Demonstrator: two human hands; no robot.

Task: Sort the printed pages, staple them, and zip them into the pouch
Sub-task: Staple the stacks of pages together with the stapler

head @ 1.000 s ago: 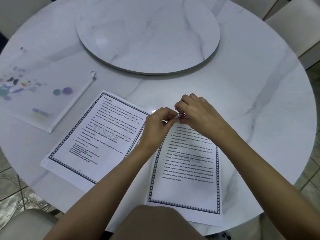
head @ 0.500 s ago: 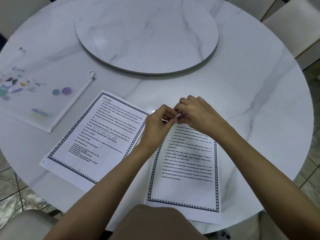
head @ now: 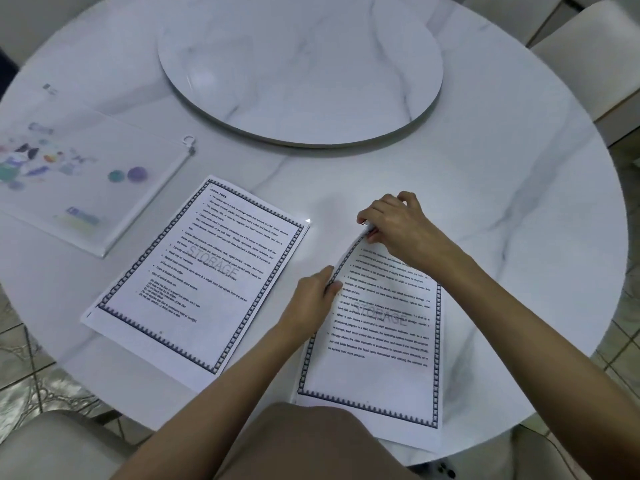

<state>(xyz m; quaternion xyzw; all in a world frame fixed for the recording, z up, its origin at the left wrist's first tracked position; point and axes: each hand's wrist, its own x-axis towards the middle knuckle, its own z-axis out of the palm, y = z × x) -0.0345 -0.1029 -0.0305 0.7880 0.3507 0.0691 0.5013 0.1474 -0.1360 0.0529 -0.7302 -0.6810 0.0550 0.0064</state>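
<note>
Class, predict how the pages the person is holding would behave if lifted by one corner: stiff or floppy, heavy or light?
Probably floppy: the held pages curve upward between the left hand and right hand. Likely light: a fingertip pinch raises their edge.

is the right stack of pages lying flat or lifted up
Partly lifted: the right hand pinches the top corner of the right stack; the left hand grips its left edge, which curves up off the table.

Left hand (head: 311,294) lower, at edge of pages (head: 377,355).
</note>
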